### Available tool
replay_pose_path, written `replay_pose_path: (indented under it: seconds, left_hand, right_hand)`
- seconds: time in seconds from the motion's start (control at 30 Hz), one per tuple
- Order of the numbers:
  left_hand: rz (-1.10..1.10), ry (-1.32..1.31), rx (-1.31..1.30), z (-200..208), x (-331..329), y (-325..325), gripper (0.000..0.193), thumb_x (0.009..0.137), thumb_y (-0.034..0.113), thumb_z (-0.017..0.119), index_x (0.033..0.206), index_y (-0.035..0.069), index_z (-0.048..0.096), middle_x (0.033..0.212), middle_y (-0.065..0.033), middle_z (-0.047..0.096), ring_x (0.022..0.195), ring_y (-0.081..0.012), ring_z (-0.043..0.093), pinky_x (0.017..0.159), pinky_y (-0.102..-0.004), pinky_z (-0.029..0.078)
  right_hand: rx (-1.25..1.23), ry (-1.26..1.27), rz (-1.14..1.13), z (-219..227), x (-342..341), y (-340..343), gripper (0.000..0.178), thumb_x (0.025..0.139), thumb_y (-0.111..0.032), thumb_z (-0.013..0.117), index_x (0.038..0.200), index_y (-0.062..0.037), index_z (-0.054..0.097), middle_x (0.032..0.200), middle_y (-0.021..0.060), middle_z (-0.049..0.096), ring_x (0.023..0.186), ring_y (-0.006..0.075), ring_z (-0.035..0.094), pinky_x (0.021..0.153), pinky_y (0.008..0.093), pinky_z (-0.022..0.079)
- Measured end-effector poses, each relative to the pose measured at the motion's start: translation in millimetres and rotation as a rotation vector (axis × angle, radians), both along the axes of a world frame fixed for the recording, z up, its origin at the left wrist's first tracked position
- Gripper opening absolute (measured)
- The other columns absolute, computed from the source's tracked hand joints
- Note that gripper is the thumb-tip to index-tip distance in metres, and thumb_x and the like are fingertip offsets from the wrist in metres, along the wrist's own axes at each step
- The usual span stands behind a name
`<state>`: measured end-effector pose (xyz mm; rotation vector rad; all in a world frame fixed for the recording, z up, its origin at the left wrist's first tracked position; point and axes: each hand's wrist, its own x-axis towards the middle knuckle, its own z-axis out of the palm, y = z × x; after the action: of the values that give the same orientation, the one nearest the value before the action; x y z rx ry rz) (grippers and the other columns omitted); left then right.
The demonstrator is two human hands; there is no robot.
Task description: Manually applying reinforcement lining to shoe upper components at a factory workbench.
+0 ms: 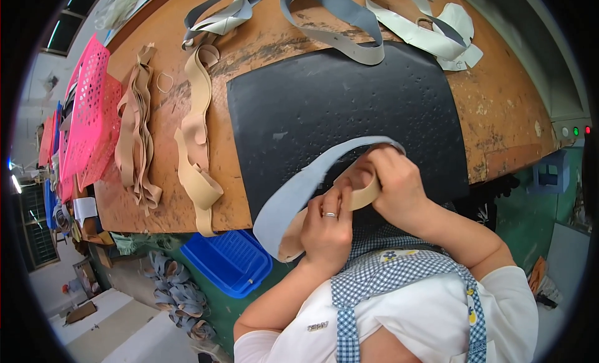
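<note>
A long blue-grey strip of leather-like material (pixel 293 191) curves in a loop in front of me, its inner side beige. Along it runs a narrower beige strip (pixel 364 196), which bends between my two hands. My left hand (pixel 326 235), with a ring on one finger, is closed on the strips at the near side of the loop. At the loop's far right end, my right hand (pixel 399 181) pinches the strips together. Both hands are over the near edge of a black mat (pixel 299 107); the exact contact under the fingertips is hidden.
Beige strips (pixel 198 126) and a brown bundle of strips (pixel 135 132) lie left on the wooden table (pixel 237 207). Grey and white loops (pixel 337 19) rest at the back. A pink basket (pixel 87 113) stands at the left edge; a blue basket (pixel 224 263) sits below.
</note>
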<state>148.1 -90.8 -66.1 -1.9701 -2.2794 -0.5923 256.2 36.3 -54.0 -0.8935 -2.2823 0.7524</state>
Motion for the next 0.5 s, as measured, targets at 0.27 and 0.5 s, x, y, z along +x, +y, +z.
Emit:
replay_pose_path:
  seconds: [0.27, 0.5]
  left_hand:
    - [-0.080, 0.041, -0.075, 6.2, -3.2, 0.0, 0.054, 0.072, -0.005, 0.065, 0.126, -0.002, 0.065, 0.118, -0.0199, 0.067, 0.101, -0.0357, 0.066, 0.086, -0.0463, 0.053]
    - [-0.154, 0.167, -0.119, 8.6, -8.8, -1.0, 0.053, 0.078, 0.008, 0.058, 0.129, -0.007, 0.061, 0.121, -0.0219, 0.065, 0.108, -0.0338, 0.064, 0.101, -0.0482, 0.044]
  right_hand:
    - [-0.305, -0.066, 0.050, 19.0, 21.3, 39.2, 0.009, 0.084, -0.003, 0.069, 0.090, 0.0032, 0.066, 0.084, 0.0165, 0.068, 0.076, 0.0315, 0.068, 0.068, 0.0361, 0.053]
    - [-0.280, -0.146, 0.062, 17.1, 18.1, 44.2, 0.008, 0.084, -0.004, 0.068, 0.088, 0.0024, 0.065, 0.080, 0.0167, 0.066, 0.073, 0.0326, 0.066, 0.065, 0.0385, 0.051]
